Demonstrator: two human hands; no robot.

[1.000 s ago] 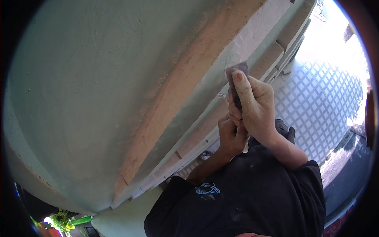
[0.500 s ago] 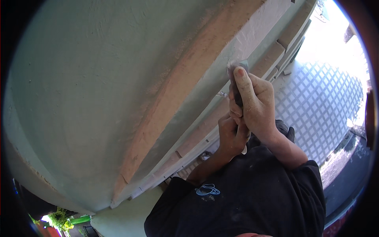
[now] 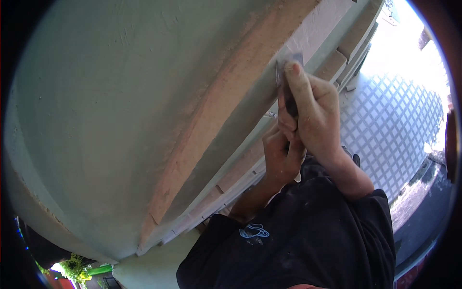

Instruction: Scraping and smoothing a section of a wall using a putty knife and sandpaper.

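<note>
My right hand (image 3: pixel 317 108) is closed around a putty knife (image 3: pixel 290 103) with a dark handle, thumb laid along its top. Its metal blade, partly blurred, meets the pale lower face of a long ledge (image 3: pixel 211 120) with a reddish-brown front. Just below, my left hand (image 3: pixel 284 156) is closed and pressed against the right hand's heel. A small pale rounded end (image 3: pixel 298 178) pokes out under the left hand; what it belongs to is hidden.
A large grey-green plastered wall (image 3: pixel 106 106) fills the left side. More stepped brown and grey ledges (image 3: pixel 332 65) run beside the hands. Lattice-patterned floor (image 3: pixel 394 125) lies at the right in bright light. Green plants (image 3: pixel 74 267) show at the lower left.
My right hand and the putty knife have slid up along the ledge's edge. My left hand has shifted only slightly.
</note>
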